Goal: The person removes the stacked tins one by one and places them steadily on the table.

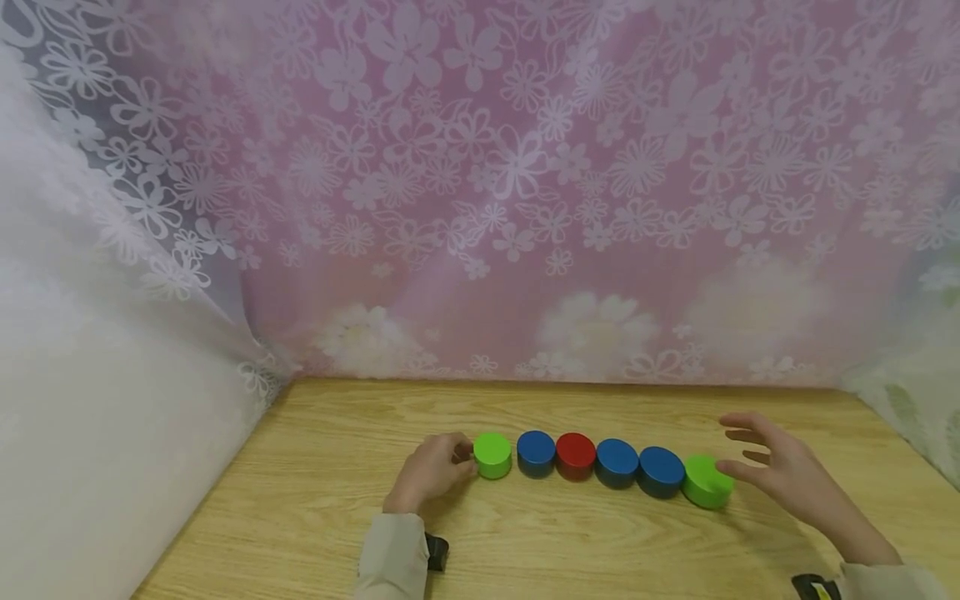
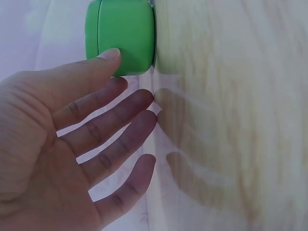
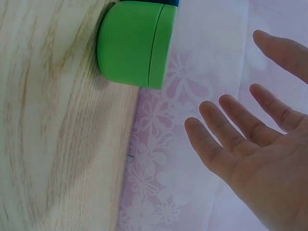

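Six small round lidded jars stand in a slightly curved row. At its left end, a green jar (image 1: 492, 455) has my left hand (image 1: 431, 471) beside it. In the left wrist view, the thumb (image 2: 109, 55) overlaps the side of that jar, and the other fingers are spread loosely below it. A gap parts this jar from a blue jar (image 1: 536, 453). Then come a red jar (image 1: 575, 456), another blue jar (image 1: 617, 462), a third blue jar (image 1: 660, 472) and a second green jar (image 1: 707, 482). Near that one hovers my right hand (image 1: 783, 475), fingers apart and holding nothing.
The jars stand on a wood-grain table (image 1: 525, 542). A pink floral cloth (image 1: 480, 208) hangs along its back edge. Pale cloth (image 1: 112, 400) closes the left side, and more patterned cloth (image 1: 922, 358) hangs at the right.
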The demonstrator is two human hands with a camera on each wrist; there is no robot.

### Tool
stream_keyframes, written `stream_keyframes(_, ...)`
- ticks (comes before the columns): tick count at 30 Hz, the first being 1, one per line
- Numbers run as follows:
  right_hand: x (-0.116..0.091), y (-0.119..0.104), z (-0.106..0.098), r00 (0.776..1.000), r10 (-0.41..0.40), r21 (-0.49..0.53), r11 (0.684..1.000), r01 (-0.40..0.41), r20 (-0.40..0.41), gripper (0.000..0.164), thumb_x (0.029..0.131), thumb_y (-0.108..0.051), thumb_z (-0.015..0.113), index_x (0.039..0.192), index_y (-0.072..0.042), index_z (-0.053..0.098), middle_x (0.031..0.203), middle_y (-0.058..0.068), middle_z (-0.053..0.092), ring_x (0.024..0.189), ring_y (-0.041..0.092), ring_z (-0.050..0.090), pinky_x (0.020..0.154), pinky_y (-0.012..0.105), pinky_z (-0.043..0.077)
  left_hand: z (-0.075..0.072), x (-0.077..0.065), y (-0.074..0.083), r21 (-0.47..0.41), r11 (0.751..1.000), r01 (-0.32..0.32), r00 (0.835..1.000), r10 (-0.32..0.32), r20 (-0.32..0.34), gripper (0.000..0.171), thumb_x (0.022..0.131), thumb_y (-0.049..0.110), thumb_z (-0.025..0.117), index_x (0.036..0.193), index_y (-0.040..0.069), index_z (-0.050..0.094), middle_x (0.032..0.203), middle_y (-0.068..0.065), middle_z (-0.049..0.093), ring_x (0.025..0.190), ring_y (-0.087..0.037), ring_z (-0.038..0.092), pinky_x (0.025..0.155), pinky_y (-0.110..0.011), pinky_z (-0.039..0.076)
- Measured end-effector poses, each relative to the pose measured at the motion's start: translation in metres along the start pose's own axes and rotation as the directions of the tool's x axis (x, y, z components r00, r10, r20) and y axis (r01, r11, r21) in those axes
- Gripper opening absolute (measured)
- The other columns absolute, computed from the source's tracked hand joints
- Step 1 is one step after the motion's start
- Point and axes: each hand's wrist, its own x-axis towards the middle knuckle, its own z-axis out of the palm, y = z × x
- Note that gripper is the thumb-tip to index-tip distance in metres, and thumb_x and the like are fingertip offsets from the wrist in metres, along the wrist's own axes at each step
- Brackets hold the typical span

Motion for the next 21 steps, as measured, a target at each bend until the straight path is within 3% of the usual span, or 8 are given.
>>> stream_keyframes(3, -0.0011, 0.0003, 0.0006, 1.0, -0.005, 0.002, 1.0, 0.005, -0.015, 0.054, 0.089, -0.005, 0.078, 0.134, 0.009, 0.051, 0.129, 0.033, 0.055, 0.109, 0.021, 0.062, 0.078, 0.032, 0.058, 0.0026, 0.0016, 0.0016, 0.013, 1.0, 0.006, 1.0, -0.006, -0.004, 0.022, 0.093, 0.013, 0.076, 0.11, 0.0, 0.071, 0.097, -0.007, 0.07, 0.09, -0.025, 0.067, 0.077, -0.045, 0.056)
stream_keyframes(7, -0.0024, 0.0011, 0.0004, 1.0, -0.011, 0.014, 1.0, 0.011, -0.026, 0.053, 0.089, -0.005, 0.078, 0.134, 0.008, 0.051, 0.128, 0.032, 0.056, 0.102, -0.017, 0.044, 0.075, 0.019, 0.053, 0.0045, 0.0025, 0.0027, 0.03, 1.0, 0.003, 1.0, -0.002, -0.016, 0.022, 0.093, 0.014, 0.077, 0.11, 0.001, 0.072, 0.097, -0.006, 0.071, 0.09, -0.024, 0.067, 0.077, -0.045, 0.056)
stream_keyframes(17, -0.0062, 0.004, 0.0006, 0.999, 0.011, 0.013, 1.0, -0.01, -0.036, 0.053, 0.089, -0.005, 0.078, 0.134, 0.009, 0.052, 0.128, 0.033, 0.056, 0.099, -0.016, 0.047, 0.074, 0.018, 0.053, 0.0044, 0.0014, 0.0044, 0.062, 0.998, -0.003, 1.0, 0.004, -0.02, 0.021, 0.094, 0.017, 0.076, 0.109, 0.003, 0.072, 0.095, -0.004, 0.071, 0.088, -0.023, 0.068, 0.075, -0.044, 0.056)
stream_keyframes(21, -0.0097, 0.0065, -0.0014, 0.999, 0.024, 0.017, 1.0, -0.023, -0.047, 0.053, 0.091, -0.007, 0.077, 0.134, 0.009, 0.051, 0.129, 0.034, 0.055, 0.101, -0.012, 0.05, 0.074, 0.016, 0.052, -0.0032, -0.0055, -0.0009, 0.097, 0.995, -0.006, 1.0, 0.008, -0.013, 0.027, 0.096, 0.024, 0.073, 0.113, 0.003, 0.071, 0.102, -0.008, 0.072, 0.092, -0.025, 0.068, 0.078, -0.046, 0.057)
